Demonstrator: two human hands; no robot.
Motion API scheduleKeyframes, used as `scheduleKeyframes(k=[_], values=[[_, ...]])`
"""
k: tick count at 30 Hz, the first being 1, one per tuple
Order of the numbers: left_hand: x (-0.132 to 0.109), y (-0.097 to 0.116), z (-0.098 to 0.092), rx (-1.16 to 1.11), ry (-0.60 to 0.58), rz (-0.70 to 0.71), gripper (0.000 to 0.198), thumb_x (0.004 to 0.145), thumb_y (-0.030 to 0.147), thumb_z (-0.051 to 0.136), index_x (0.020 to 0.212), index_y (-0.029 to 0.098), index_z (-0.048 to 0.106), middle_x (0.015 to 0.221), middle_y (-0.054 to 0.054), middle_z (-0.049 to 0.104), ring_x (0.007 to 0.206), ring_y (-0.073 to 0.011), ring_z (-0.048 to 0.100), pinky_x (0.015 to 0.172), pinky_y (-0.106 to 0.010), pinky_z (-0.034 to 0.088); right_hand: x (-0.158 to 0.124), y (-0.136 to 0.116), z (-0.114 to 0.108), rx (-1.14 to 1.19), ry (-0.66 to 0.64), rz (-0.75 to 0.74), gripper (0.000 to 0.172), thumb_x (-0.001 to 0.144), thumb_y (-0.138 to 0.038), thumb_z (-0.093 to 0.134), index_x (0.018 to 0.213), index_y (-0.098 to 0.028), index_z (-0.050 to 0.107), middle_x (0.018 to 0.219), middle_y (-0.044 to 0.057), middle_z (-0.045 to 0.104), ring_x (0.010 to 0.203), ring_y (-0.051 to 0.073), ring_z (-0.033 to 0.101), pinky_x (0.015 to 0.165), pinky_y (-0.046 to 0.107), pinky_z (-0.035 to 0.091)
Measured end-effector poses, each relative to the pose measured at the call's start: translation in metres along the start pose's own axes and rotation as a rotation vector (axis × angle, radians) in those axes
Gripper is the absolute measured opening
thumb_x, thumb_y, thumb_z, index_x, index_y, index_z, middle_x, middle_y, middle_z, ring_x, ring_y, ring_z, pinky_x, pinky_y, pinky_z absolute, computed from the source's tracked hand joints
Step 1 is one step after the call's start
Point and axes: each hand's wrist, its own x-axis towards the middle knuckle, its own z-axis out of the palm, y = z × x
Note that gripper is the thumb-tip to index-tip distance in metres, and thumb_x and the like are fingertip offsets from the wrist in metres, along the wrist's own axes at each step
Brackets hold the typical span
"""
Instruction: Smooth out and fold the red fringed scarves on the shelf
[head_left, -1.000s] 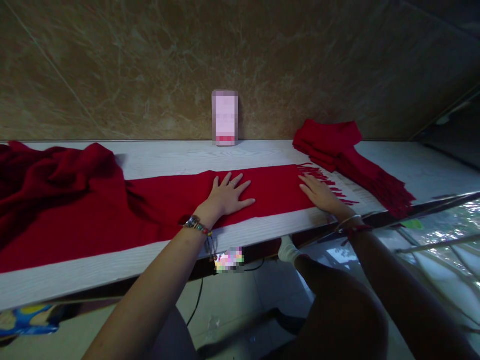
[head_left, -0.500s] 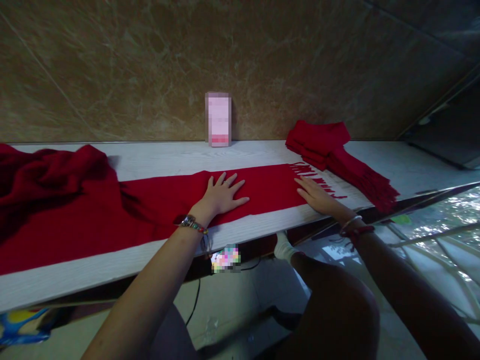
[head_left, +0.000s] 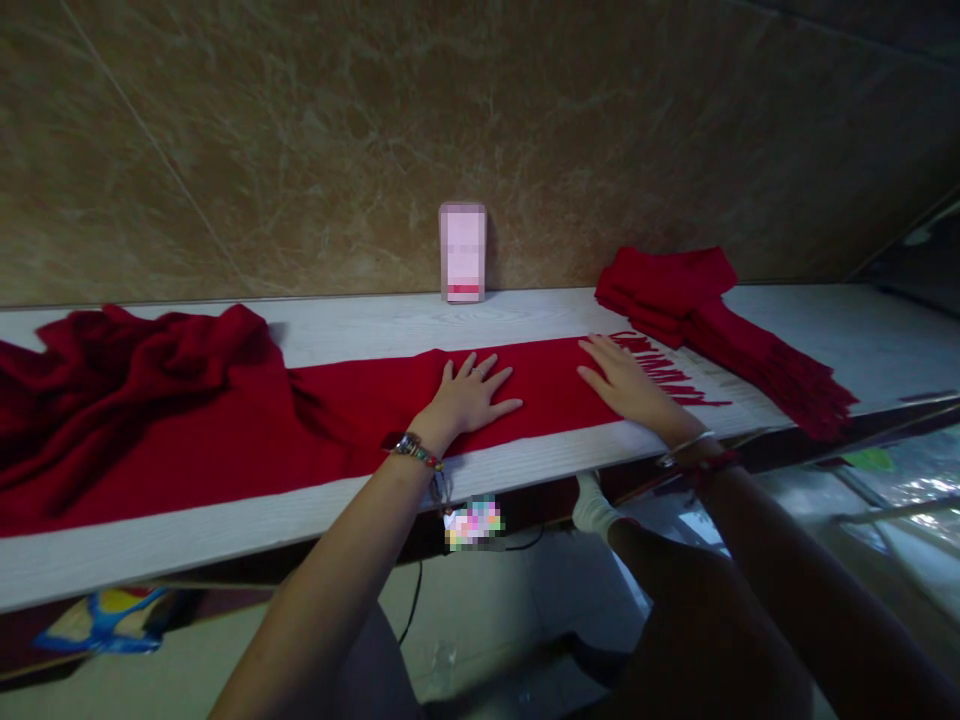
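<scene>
A long red scarf (head_left: 360,400) stretches across the pale wooden surface (head_left: 360,325), flat in the middle and bunched up at the left. My left hand (head_left: 469,400) lies on its flat part with the fingers spread. Near the fringed right end, my right hand (head_left: 626,385) rests on the cloth, fingers stretched out; neither hand grips anything. Beyond the fringe (head_left: 675,375) sits a second red scarf (head_left: 667,290), folded, its own fringed end hanging toward the front edge.
A phone (head_left: 463,255) leans upright against the brown marbled wall (head_left: 337,150). Below the front edge are a colourful blurred item (head_left: 474,523), a black cable (head_left: 411,605) and a blue and yellow package (head_left: 112,620). A socked foot (head_left: 596,505) is beneath the edge.
My right hand has moved from the fringe onto the scarf's cloth, a little toward my left hand. My left hand stays spread on the scarf. The view has shifted slightly left.
</scene>
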Motion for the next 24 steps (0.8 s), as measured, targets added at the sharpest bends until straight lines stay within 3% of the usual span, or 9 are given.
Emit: scheduleKeyframes(k=[3, 6, 13, 17, 24], values=[[-0.01, 0.0, 0.001, 0.004, 0.029, -0.06, 0.066, 0.091, 0.062, 0.026, 0.146, 0.026, 0.027, 0.155, -0.008, 0.019, 0.141, -0.0329, 0.015, 0.111, -0.057, 0.017, 0.01, -0.045, 0.012, 0.069, -0.086, -0.019, 0.054, 0.092, -0.043, 0.033, 0.141, -0.021, 0.039, 0.15, 0.01, 0.033, 0.14, 0.028, 0.024, 0.109, 0.056, 0.026], [-0.026, -0.001, 0.002, 0.013, 0.045, -0.152, 0.067, 0.091, 0.062, 0.026, 0.146, 0.025, 0.027, 0.156, -0.01, 0.016, 0.142, -0.0334, 0.012, 0.111, -0.058, 0.016, 0.011, -0.063, 0.022, 0.03, -0.191, -0.044, 0.053, 0.093, -0.042, 0.032, 0.142, -0.024, 0.037, 0.152, 0.008, 0.031, 0.14, 0.027, 0.023, 0.109, 0.057, 0.025], [-0.055, -0.031, 0.003, 0.011, 0.066, -0.405, 0.065, 0.091, 0.06, 0.026, 0.147, 0.029, 0.021, 0.157, -0.008, 0.009, 0.141, -0.0385, 0.012, 0.106, -0.065, 0.021, 0.007, -0.053, 0.026, -0.073, -0.243, -0.085, 0.052, 0.093, -0.041, 0.029, 0.142, -0.024, 0.038, 0.151, 0.006, 0.032, 0.139, 0.026, 0.027, 0.11, 0.054, 0.027], [-0.066, -0.048, 0.0, 0.016, 0.043, -0.544, 0.065, 0.089, 0.063, 0.022, 0.147, 0.033, 0.02, 0.156, -0.007, 0.016, 0.138, -0.045, 0.014, 0.098, -0.074, 0.024, 0.006, -0.053, 0.022, -0.105, -0.244, -0.079, 0.052, 0.094, -0.04, 0.028, 0.142, -0.024, 0.038, 0.151, 0.005, 0.031, 0.139, 0.026, 0.027, 0.109, 0.054, 0.027], [-0.082, -0.048, -0.016, 0.031, -0.071, -0.673, 0.067, 0.087, 0.064, 0.023, 0.147, 0.033, 0.022, 0.155, -0.009, 0.017, 0.136, -0.0483, 0.019, 0.092, -0.072, 0.035, 0.005, -0.047, 0.024, -0.102, -0.249, -0.037, 0.053, 0.093, -0.043, 0.028, 0.142, -0.025, 0.037, 0.152, 0.006, 0.031, 0.139, 0.027, 0.026, 0.109, 0.054, 0.027]])
